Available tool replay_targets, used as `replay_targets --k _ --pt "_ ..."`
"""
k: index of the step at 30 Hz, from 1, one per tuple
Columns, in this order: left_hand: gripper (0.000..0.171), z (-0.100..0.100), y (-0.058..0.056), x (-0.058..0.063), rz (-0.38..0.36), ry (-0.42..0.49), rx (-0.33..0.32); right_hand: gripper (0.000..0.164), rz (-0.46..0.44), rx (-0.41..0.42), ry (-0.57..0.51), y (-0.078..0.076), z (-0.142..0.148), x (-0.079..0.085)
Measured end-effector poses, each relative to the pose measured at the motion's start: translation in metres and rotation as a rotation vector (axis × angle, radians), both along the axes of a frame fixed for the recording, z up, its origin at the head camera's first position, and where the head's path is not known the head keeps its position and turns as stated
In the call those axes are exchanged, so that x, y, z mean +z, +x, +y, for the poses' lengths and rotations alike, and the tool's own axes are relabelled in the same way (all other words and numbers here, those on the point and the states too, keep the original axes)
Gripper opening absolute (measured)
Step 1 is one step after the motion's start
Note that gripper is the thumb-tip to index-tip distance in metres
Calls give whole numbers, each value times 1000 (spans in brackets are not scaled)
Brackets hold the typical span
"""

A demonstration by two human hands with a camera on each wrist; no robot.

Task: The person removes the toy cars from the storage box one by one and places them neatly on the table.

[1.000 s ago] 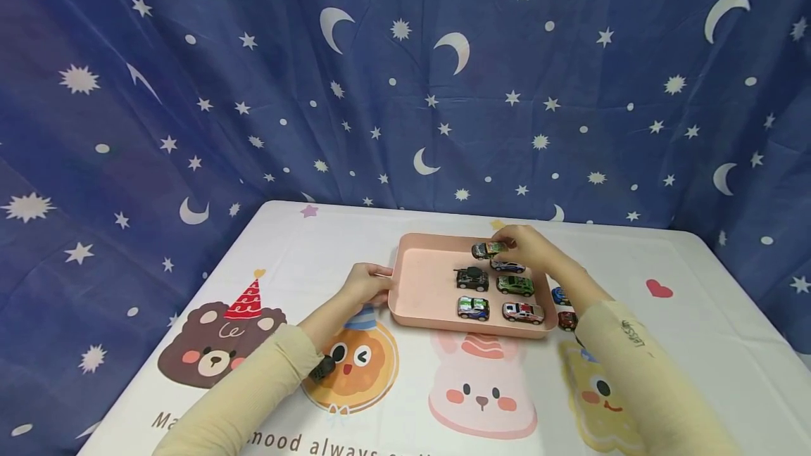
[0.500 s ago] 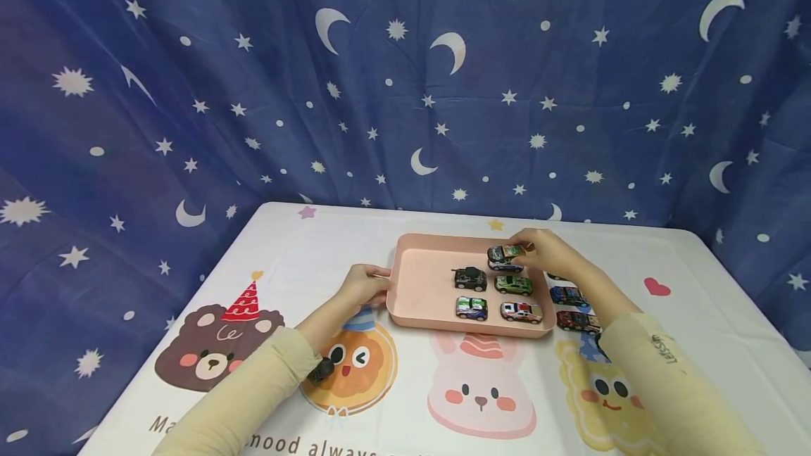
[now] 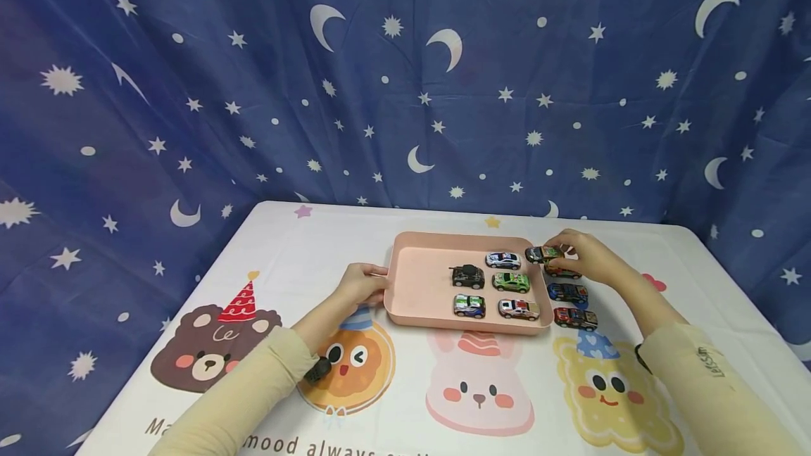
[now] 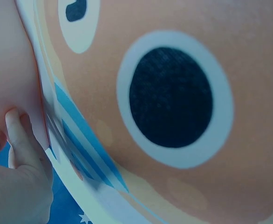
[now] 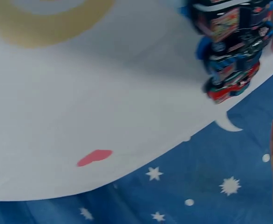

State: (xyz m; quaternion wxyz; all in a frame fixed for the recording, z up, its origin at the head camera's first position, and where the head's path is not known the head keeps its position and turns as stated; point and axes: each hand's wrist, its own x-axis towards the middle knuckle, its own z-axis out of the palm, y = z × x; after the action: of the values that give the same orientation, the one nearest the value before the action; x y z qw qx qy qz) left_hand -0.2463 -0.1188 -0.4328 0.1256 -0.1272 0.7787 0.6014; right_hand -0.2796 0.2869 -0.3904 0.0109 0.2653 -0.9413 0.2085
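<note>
My left hand (image 3: 362, 286) grips the left rim of a shallow pink tray (image 3: 412, 287); the left wrist view shows the thumb pressed to its wall. Between the fingers of my right hand (image 3: 586, 256) is a dark toy car (image 3: 542, 254) with green and orange markings, held at the tray's right rim. It overlaps an orange-and-black toy car (image 3: 562, 272) that stands outside the tray, partly hidden by the hand. Inside the tray are a white-and-blue car (image 3: 503, 260), a green car (image 3: 510, 282), a black tank-like toy (image 3: 467, 276) and other cars.
Along the tray's right side, a blue toy car (image 3: 567, 293) and a red one (image 3: 575, 319) line up on the white printed tablecloth (image 3: 380, 428). A blue curtain (image 3: 355, 90) with moons and stars hangs behind the table's back edge.
My right hand has carried the dark toy car rightward, from above the tray's far side to its right rim, uncovering the white-and-blue car. My left hand keeps its grip on the tray.
</note>
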Motion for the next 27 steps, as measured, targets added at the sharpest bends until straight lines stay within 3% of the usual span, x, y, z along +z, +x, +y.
replay_targets --k 11,19,27 --pt "31 0 0 0 7 12 -9 33 6 -103 34 8 40 -6" --pt "32 -6 4 2 -17 -19 17 30 50 -101 140 6 59 -16" --pt "32 -1 3 2 -8 2 -14 27 111 -112 232 8 81 -22"
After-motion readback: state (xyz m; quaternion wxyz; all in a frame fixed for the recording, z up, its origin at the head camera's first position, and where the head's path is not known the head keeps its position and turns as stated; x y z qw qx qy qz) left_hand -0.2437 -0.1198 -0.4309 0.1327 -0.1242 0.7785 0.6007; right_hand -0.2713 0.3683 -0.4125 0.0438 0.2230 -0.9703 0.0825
